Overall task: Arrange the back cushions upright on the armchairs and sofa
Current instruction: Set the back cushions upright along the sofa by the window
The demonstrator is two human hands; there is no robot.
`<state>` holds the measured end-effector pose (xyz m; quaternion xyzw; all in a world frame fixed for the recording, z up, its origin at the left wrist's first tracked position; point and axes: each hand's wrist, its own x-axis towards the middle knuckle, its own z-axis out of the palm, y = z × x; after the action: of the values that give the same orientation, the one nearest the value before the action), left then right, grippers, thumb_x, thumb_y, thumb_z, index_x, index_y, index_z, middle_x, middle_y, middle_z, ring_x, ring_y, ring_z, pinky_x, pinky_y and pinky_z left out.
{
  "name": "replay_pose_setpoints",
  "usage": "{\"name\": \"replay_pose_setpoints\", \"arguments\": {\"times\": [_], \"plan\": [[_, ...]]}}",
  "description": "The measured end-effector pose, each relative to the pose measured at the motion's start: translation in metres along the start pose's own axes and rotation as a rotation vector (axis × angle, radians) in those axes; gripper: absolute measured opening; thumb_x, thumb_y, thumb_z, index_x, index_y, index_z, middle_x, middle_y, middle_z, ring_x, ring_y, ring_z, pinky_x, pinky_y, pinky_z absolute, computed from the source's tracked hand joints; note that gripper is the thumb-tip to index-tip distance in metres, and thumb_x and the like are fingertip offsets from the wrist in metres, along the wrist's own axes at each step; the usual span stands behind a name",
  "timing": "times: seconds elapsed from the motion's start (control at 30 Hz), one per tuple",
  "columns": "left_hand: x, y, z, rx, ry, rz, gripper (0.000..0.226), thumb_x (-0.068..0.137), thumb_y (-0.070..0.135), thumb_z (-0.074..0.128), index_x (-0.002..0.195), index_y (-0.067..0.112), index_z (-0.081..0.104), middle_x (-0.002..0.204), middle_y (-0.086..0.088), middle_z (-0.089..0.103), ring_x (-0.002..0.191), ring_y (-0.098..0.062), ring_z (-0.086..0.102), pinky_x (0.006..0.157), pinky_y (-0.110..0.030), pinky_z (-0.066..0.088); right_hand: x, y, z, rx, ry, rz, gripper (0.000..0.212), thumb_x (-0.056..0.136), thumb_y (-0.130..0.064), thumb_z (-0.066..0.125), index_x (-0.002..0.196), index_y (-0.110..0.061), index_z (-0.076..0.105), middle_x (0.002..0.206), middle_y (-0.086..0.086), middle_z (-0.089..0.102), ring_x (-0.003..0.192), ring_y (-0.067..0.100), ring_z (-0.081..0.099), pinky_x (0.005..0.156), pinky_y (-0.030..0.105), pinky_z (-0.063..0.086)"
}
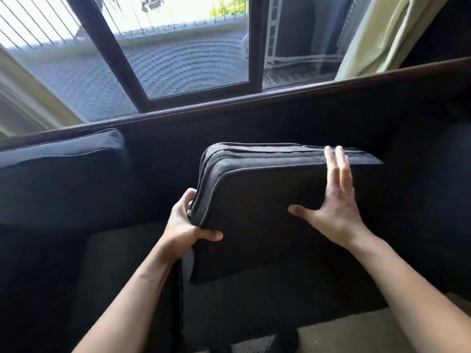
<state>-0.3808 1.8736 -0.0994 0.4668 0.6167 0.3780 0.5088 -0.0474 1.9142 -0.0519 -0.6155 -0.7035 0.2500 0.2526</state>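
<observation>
A dark back cushion (pixel 257 197) with a zip along its edge is held up in front of the dark sofa's backrest (pixel 293 123), tilted toward me. My left hand (pixel 186 222) grips its lower left corner by the zip. My right hand (pixel 336 197) lies flat on the cushion's front face near its upper right, fingers spread and a little blurred. Another dark back cushion (pixel 61 174) stands upright against the backrest at the left.
The sofa's seat cushion (pixel 122 263) lies below my arms. A dark wooden rail (pixel 229 101) tops the backrest, with a window right behind it. Pale curtains hang at the right (pixel 377 34) and far left. Light floor (pixel 344 332) shows at the bottom right.
</observation>
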Motion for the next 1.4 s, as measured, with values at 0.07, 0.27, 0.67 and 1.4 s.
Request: {"name": "replay_pose_setpoints", "arguments": {"times": [0.07, 0.27, 0.67, 1.4], "plan": [[-0.010, -0.002, -0.012, 0.131, -0.052, 0.019, 0.088, 0.041, 0.008, 0.100, 0.119, 0.010, 0.060, 0.114, -0.018, 0.071, 0.104, -0.033, 0.071, 0.094, -0.055, 0.059, 0.023, -0.018, -0.012, -0.294, -0.249, -0.122, 0.142, 0.060, -0.054, 0.095, 0.164, -0.037, 0.000, 0.175, -0.007, -0.008, 0.159, 0.015, -0.019, 0.124, 0.065, -0.011], [-0.045, -0.037, -0.034, 0.283, -0.051, -0.037, 0.097, 0.045, 0.011, 0.098, 0.129, 0.029, 0.055, 0.117, 0.006, 0.079, 0.116, -0.020, 0.074, 0.095, -0.034, 0.063, 0.032, -0.040, -0.003, -0.561, -0.578, -0.329, 0.140, 0.052, -0.073, 0.086, 0.162, -0.032, 0.009, 0.160, -0.005, 0.032, 0.152, 0.019, 0.028, 0.129, 0.055, 0.008], [-0.108, -0.035, -0.070, 0.357, 0.039, -0.045, 0.133, 0.053, 0.025, 0.096, 0.164, 0.044, 0.027, 0.152, 0.021, 0.046, 0.135, 0.001, 0.052, 0.111, -0.016, 0.044, -0.049, -0.089, 0.106, -0.668, -0.396, -0.359, 0.104, 0.050, -0.042, 0.079, 0.144, -0.023, 0.038, 0.130, 0.002, 0.054, 0.121, 0.026, 0.055, 0.112, 0.057, 0.031], [-0.105, 0.182, -0.029, 0.924, -0.035, 0.446, 0.094, 0.048, 0.050, 0.091, 0.135, 0.025, 0.065, 0.122, 0.010, 0.073, 0.107, -0.017, 0.066, 0.097, -0.033, 0.051, -0.058, -0.075, -0.033, 0.204, -0.408, -0.084, 0.116, 0.049, -0.037, 0.099, 0.144, -0.042, 0.034, 0.137, -0.015, 0.057, 0.119, 0.002, 0.062, 0.099, 0.032, 0.055]]}}
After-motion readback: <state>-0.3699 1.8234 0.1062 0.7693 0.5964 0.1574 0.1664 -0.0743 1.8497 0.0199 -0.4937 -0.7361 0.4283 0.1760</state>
